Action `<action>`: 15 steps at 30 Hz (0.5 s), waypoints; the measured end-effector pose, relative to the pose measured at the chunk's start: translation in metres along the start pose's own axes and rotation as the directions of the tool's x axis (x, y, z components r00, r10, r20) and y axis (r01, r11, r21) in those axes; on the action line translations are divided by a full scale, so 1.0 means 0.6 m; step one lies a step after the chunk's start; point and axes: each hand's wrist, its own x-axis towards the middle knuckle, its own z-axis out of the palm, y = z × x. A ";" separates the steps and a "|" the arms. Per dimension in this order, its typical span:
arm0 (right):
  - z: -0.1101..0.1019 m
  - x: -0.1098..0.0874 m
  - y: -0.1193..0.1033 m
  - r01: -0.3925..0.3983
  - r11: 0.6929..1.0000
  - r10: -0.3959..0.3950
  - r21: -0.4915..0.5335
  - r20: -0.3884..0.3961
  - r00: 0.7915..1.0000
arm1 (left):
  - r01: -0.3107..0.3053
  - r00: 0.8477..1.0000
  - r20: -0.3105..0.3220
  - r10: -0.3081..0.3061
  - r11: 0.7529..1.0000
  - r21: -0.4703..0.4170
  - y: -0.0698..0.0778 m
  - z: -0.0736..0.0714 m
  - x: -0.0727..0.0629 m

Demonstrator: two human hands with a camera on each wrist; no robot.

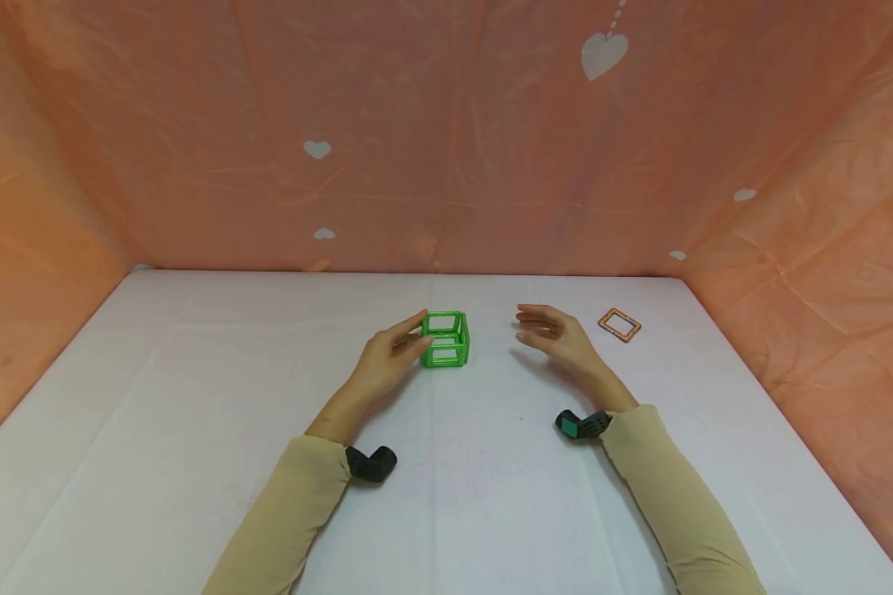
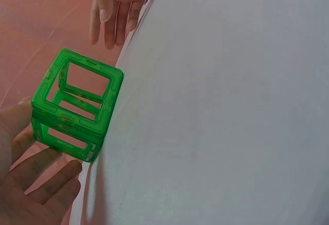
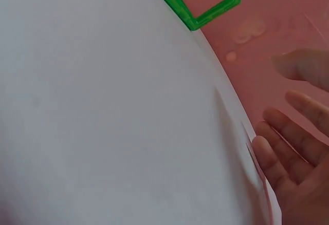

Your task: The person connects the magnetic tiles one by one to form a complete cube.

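A cube of green magnetic frame tiles [image 1: 445,347] stands on the white table near its middle. My left hand [image 1: 389,357] holds it at its left side, thumb at the near edge and index finger toward the far edge. In the left wrist view the thumb is against a corner of the cube [image 2: 77,117], and the other fingers spread below. My right hand [image 1: 558,337] hovers to the right of the cube, apart from it, with fingers loosely extended and nothing in them. Part of the cube [image 3: 203,1] also shows at the top of the right wrist view.
An orange magnetic frame tile [image 1: 620,325] lies flat on the table [image 1: 491,496], right of my right hand. Orange cloth with pale hearts [image 1: 446,165] rises behind the table's far edge and along both sides. Each wrist wears a dark camera mount [image 1: 372,464].
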 end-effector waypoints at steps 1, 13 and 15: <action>-0.002 0.000 0.001 -0.004 1.000 0.004 -0.004 -0.007 1.000 | 0.004 1.000 0.000 -0.004 1.000 0.001 0.000 0.000 0.000; -0.025 -0.006 0.012 -0.130 0.991 0.127 -0.024 -0.114 0.985 | 0.009 1.000 -0.004 -0.008 1.000 0.014 -0.002 0.000 0.002; -0.030 -0.007 0.013 -0.150 0.989 0.147 -0.015 -0.130 0.980 | 0.009 1.000 -0.007 -0.009 1.000 0.013 -0.001 0.001 0.002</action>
